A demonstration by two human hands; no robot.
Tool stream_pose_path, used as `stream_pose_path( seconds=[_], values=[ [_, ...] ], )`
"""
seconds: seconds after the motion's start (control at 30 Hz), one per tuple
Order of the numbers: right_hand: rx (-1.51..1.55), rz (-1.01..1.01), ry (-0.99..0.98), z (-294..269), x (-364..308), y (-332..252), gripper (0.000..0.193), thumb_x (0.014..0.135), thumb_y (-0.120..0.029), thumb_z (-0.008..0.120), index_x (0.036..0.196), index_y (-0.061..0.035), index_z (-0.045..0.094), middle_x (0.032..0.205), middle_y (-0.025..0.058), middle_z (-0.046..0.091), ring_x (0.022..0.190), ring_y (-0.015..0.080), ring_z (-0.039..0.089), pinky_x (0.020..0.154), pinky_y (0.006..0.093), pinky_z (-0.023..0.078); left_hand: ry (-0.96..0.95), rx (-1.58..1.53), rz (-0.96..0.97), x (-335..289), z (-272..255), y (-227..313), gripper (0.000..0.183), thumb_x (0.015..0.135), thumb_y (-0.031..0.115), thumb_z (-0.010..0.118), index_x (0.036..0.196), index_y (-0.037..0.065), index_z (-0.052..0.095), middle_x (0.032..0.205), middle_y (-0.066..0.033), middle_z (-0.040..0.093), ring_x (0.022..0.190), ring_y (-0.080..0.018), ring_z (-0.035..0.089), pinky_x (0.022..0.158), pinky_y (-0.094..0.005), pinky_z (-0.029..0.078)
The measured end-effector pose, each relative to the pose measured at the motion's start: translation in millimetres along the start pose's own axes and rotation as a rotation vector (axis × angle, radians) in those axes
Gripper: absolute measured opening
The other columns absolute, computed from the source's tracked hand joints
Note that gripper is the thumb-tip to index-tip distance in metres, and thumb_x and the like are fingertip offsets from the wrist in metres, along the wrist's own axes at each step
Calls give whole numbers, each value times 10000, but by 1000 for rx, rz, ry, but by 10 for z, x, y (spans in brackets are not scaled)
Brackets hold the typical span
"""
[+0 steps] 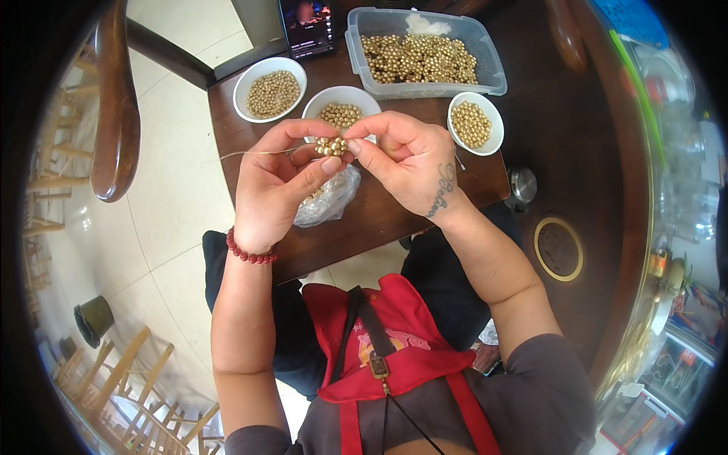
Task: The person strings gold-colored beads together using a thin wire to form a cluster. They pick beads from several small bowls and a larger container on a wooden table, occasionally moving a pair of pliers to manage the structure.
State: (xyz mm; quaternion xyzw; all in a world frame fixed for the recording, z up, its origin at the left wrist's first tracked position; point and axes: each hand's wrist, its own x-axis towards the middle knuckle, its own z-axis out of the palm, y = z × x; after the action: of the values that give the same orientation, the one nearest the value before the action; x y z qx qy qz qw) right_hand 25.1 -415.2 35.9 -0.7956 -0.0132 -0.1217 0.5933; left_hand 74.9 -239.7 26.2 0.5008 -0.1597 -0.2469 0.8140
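Between my two hands, above the small dark wooden table, is a cluster of gold beads [331,146]. My left hand [277,176] pinches its left side between thumb and fingers. A thin pale thread [254,153] runs out leftward from that hand. The thumb and index finger of my right hand [407,158] are pressed together at the cluster's right edge; whether they grip thread or a bead is too small to tell. Below the hands lies a clear plastic bag [334,199] with some gold beads. Just behind them stands a white bowl [371,104] of gold beads, partly covered by my fingers.
White bowls of beads stand at the left [240,95] and right [497,125]. A clear plastic tub [425,92] heaped with gold beads sits at the back, beside a lit phone [307,30]. A round metal object [522,187] is off the table's right edge.
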Motion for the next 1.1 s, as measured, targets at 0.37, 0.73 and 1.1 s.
stream_pose_path(
  seconds=[0.37, 0.73, 1.1],
  values=[
    [-201, -254, 99, 12, 4, 0, 112, 780, -10, 683, 881, -59, 681, 699, 67, 667, 542, 134, 617, 502, 246, 466, 76, 193, 141, -9, 23, -74, 249, 838, -86, 648, 1069, -44, 567, 1043, -121, 649, 969, -151, 640, 849, -253, 522],
    [-231, -463, 139, 13, 45, 138, 126, 758, -10, 708, 865, -54, 658, 739, 88, 667, 614, 228, 647, 540, 279, 501, 69, 185, 109, 2, 40, -149, 258, 851, -79, 638, 1098, -55, 566, 1047, -104, 642, 953, -148, 641, 824, -246, 528],
    [-26, -288, 136, 47, 16, 179, 117, 791, -9, 685, 902, -45, 674, 704, 85, 664, 577, 142, 640, 537, 240, 488, 23, -110, 61, 38, 15, -166, 212, 909, -23, 576, 1118, -48, 552, 1109, -133, 621, 1010, -192, 625, 914, -348, 534]
  ],
)
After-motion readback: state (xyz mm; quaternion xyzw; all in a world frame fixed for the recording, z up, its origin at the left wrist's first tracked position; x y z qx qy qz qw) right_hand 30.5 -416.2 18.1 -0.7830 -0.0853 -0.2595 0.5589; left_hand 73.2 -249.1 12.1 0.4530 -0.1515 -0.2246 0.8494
